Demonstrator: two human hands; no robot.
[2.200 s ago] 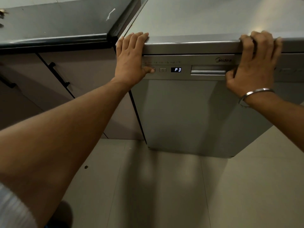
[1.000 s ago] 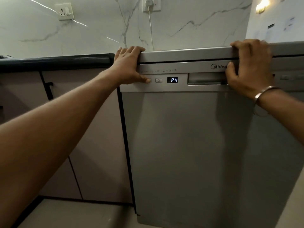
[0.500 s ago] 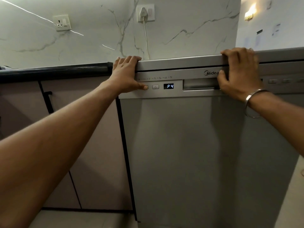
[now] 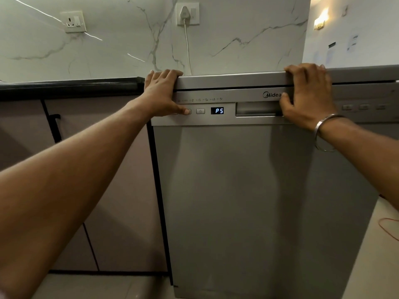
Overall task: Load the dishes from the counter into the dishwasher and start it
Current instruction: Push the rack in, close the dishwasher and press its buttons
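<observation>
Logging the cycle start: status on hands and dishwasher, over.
Left hand draped over dishwasher top, thumb pressing a panel button. Right hand gripping top edge. Door shut, display reads P5. Nothing in the way.
</observation>
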